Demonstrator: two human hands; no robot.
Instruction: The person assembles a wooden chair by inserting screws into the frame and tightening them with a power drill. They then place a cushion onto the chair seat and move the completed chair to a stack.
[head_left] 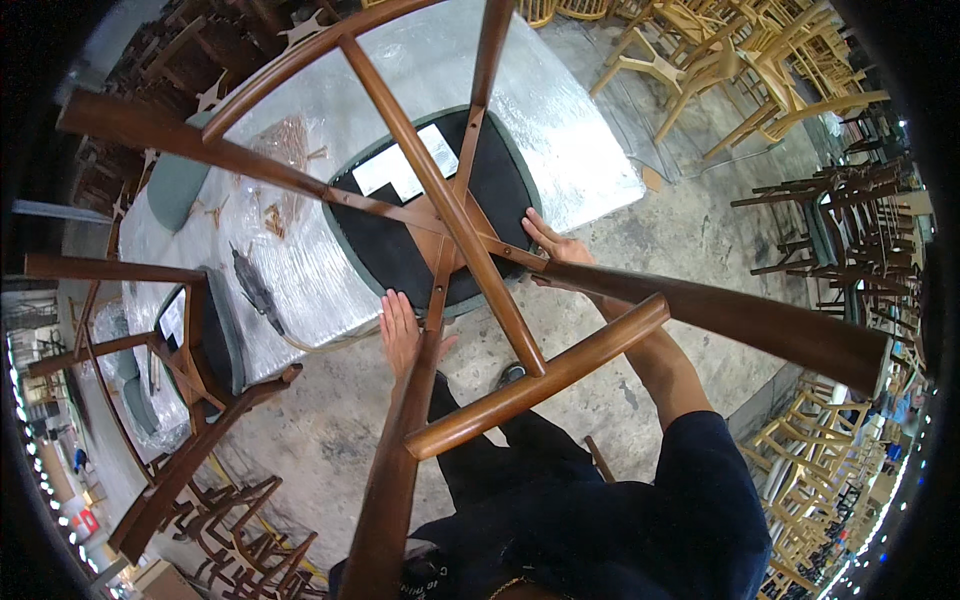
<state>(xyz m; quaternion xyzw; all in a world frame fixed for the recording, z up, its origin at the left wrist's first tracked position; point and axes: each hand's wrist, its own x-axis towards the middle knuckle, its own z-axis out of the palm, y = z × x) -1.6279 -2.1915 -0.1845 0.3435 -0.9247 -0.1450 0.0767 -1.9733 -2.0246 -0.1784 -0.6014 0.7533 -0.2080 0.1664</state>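
Note:
A dark brown wooden chair frame [463, 232] stands upside down before me, legs pointing up and crossbars meeting over the seat. Under its crossbars lies a green seat pad [350, 235], black underside up, with white labels [405, 165] on it. My left hand [402, 332] rests on the pad's near edge, fingers stretched and together, partly behind a leg. At the pad's right edge, my right hand [552, 248] lays its extended fingers on the rim; a leg hides part of it.
The plastic-wrapped table [575, 130] carries a corded-looking black power tool [257, 290], loose screws [275, 220] and another green pad [178, 185]. A second upturned chair [190, 350] stands at left. Stacked light wooden chairs [720, 70] and dark chairs [840, 220] line the right.

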